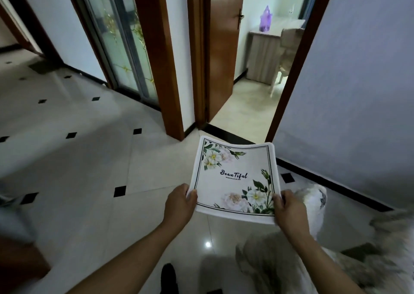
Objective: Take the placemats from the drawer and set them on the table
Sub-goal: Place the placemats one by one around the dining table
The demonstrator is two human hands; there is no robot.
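Head view, hallway. Tiled floor point(89, 159): pale glossy tiles with small black diamond insets at the joints; one bright lamp reflection near the bottom edge.

Right-hand wall point(358, 80): plain, pale, with a dark skirting strip along the floor.

Sliding glass door point(121, 42): frosted panel with a leafy yellow-green pattern, set in a brown wooden frame at upper left.

Wooden door point(224, 47): brown, standing open, with one metal lever handle; beyond it a room holding one grey cabinet point(262, 56), one pale chair point(284, 53) beside it, and one translucent purple object point(266, 20) on the cabinet top, too blurred to identify.

Fluffy white-and-grey shape point(313, 201): lower right corner of the view, blurred; what it is cannot be told.

Placemat point(233, 181): held in the air above the floor, in front of the doorway threshold, slightly bowed; white with a thin dark-green border line; two flower sprays, one at the far left corner and one at the near right corner; centre reads "BeauTiful" in dark script, with a smaller line beneath too fine to read; one printed face shows, and whether more mats lie beneath cannot be told.

Left hand point(179, 204): fingers closed round the placemat's near left corner.

Right hand point(290, 210): fingers closed round the near right corner, thumb on top.
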